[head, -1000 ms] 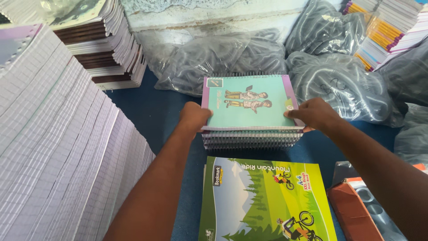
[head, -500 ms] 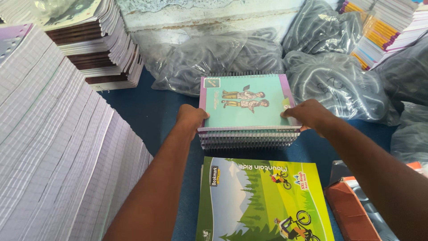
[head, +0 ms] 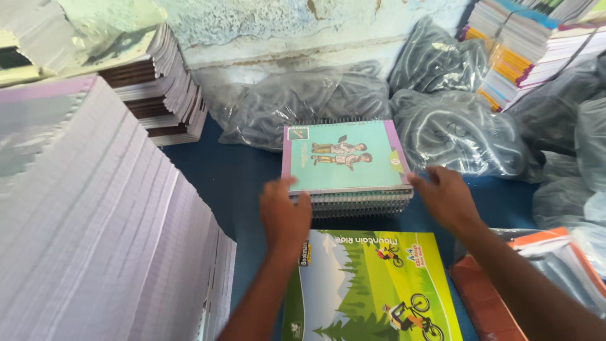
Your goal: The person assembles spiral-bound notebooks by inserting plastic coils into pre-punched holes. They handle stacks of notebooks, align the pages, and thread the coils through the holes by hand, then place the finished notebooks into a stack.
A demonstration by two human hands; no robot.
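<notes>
Hands (head: 366,205) apparently beside teal-covered notebook stack (head: 346,165)

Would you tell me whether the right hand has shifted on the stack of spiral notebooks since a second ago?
Yes. The right hand has slid off the top cover of the notebook stack toward the stack's near right corner, fingers spread.

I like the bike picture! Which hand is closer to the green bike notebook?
Left. The left hand sits right above the green bike notebook top edge; the right hand is farther up, beside the spiral notebook stack.
</notes>
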